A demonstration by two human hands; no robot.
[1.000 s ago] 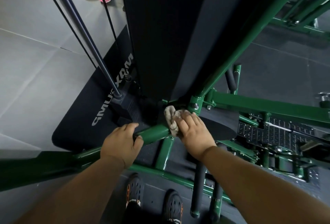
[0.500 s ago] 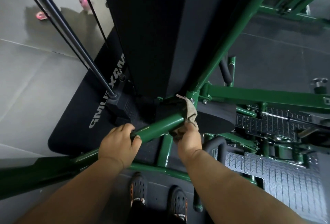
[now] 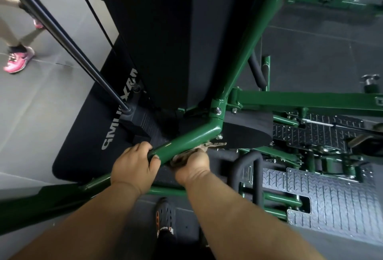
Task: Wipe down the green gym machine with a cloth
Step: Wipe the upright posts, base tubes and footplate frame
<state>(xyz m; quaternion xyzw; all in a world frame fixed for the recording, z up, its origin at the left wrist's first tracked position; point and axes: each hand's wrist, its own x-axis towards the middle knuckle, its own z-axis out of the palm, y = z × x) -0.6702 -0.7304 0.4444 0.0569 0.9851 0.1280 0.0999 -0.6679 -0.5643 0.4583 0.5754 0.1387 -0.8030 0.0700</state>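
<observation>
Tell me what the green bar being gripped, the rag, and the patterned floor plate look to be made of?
Glossy green tubular bar: likely painted steel, given sheen and bolted joints. Crumpled beige rag in the right hand: soft woven fabric, probably cotton. Grey tread-patterned floor plate: looks like embossed metal, possibly rubber.

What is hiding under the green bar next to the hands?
A crumpled cloth pokes out from under the green bar, held there by the right hand. The bar and that hand cover most of the cloth. The left hand grips the bar.

Your beige cloth (image 3: 192, 152) sits bunched under the glossy green gym machine (image 3: 310, 100) frame's slanted tube (image 3: 186, 138).
</observation>
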